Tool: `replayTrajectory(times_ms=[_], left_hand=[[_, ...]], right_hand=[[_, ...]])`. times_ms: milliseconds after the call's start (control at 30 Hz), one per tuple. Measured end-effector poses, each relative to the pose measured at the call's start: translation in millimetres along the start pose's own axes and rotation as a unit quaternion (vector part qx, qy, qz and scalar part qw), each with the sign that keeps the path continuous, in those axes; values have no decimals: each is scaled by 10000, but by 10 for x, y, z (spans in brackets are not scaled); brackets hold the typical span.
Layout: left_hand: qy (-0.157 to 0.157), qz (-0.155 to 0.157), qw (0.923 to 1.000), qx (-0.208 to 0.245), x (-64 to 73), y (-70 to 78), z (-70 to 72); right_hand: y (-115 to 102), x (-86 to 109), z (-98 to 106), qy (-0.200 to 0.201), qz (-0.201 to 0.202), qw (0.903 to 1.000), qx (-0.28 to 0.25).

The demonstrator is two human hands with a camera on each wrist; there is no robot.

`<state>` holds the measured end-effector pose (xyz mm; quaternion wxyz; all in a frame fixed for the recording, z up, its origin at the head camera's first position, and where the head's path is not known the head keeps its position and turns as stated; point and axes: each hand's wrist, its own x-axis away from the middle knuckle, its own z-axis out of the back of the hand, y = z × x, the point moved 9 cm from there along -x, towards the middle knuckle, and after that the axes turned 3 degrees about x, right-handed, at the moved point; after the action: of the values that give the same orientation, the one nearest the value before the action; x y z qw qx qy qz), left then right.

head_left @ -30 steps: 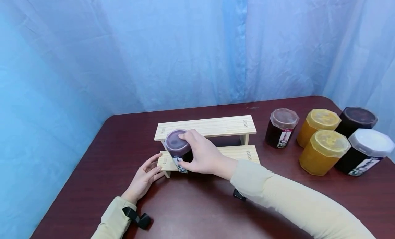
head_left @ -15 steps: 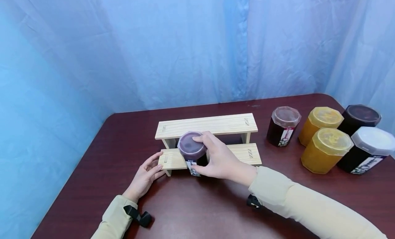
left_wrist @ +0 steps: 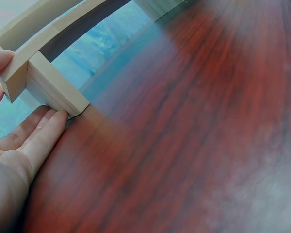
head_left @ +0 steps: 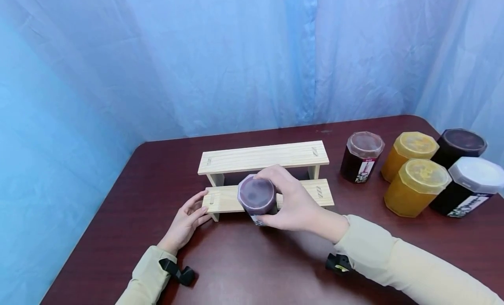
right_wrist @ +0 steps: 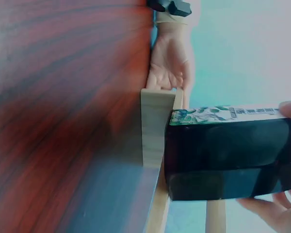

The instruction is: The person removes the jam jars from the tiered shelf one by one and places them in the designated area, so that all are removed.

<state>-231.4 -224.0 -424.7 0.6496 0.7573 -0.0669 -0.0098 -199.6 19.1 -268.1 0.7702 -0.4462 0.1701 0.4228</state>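
Observation:
My right hand [head_left: 295,204] grips a dark-filled plastic jar [head_left: 257,194] near its purplish lid, thumb on the near side. The jar stands upright over the middle of the lower board of a two-step wooden rack [head_left: 224,200]. In the right wrist view, the base of the dark jar [right_wrist: 233,155] is right at the board's edge, and its leafy printed label faces the front. At the rack's left end, my left hand [head_left: 184,222] holds the lower board between thumb and finger. Lower fingers [left_wrist: 43,133] lie against the rack's leg [left_wrist: 58,82].
To the right of the rack stands a dark red jar [head_left: 362,158]. Beyond it are two yellow jars [head_left: 413,189], a dark purple-lidded jar [head_left: 460,145] and a white-lidded dark jar [head_left: 472,182]. Blue curtains [head_left: 236,55] hang behind the reddish-brown table [head_left: 252,261].
My right hand has slid the jar rightward along the lower board, from near its left end to about its middle. The left hand has kept its place on the rack's end.

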Motion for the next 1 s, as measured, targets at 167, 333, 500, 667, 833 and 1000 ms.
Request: replayTrajectory(times_ms=[167, 333, 500, 667, 833, 1000], left_hand=[[-5, 28, 10000, 28, -4, -2, 11], [-22, 4, 10000, -26, 6, -20, 15], [-12, -29, 10000, -76, 1, -29, 17], [-1, -63, 9999, -95, -2, -22, 19], [-16, -109, 9999, -109, 2, -18, 27], [-63, -117, 9998, -146, -8, -18, 32]], right_hand=[[-80, 17, 31, -127, 360, 9992, 153], [-96, 51, 153, -58, 457, 9988, 148], [-161, 94, 439, 141, 775, 9962, 379], [-149, 187, 735, 111, 859, 9934, 748], [-50, 330, 960, -223, 582, 9875, 1449], [30, 480, 1188, -357, 613, 9778, 1969]])
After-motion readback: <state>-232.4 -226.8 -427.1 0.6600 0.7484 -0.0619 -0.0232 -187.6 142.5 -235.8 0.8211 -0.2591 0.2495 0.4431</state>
